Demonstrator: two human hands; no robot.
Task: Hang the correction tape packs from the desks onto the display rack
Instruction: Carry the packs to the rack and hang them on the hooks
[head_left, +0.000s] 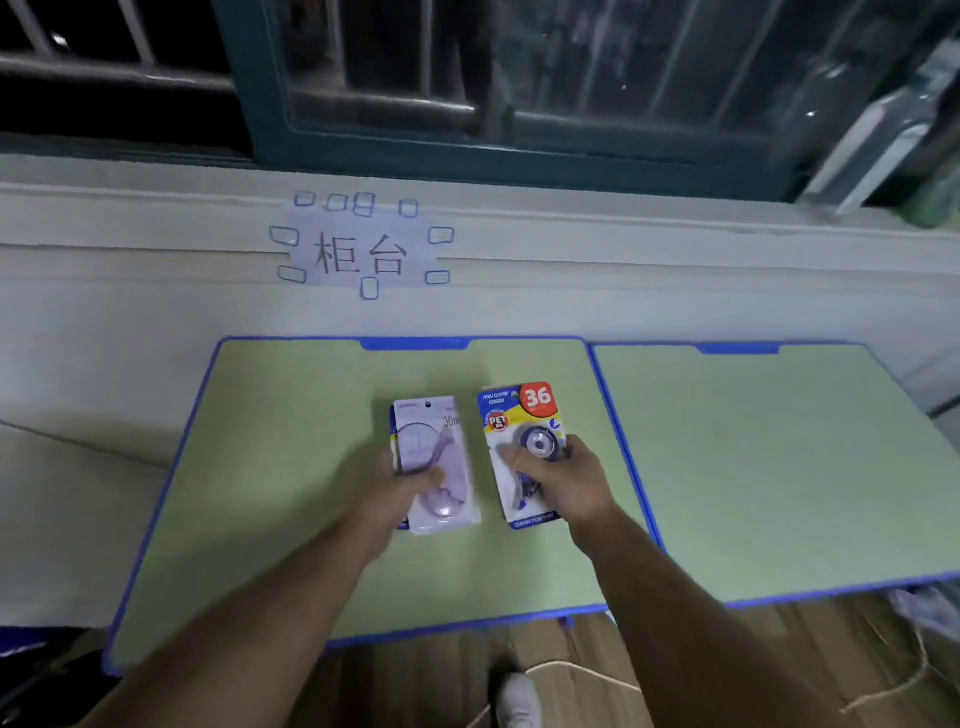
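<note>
The left hand (410, 483) grips the lower half of a purple pack (436, 441), and the right hand (569, 480) clasps a blue pack (524, 415) at 3 o'clock of it. Both packs are at mid-worktop (270, 467), lifted or resting I cannot tell. Each runs 6 to 12 o'clock, the hang hole at the far 12 o'clock end. No display rack shows, so a turn likely comes first.
</note>
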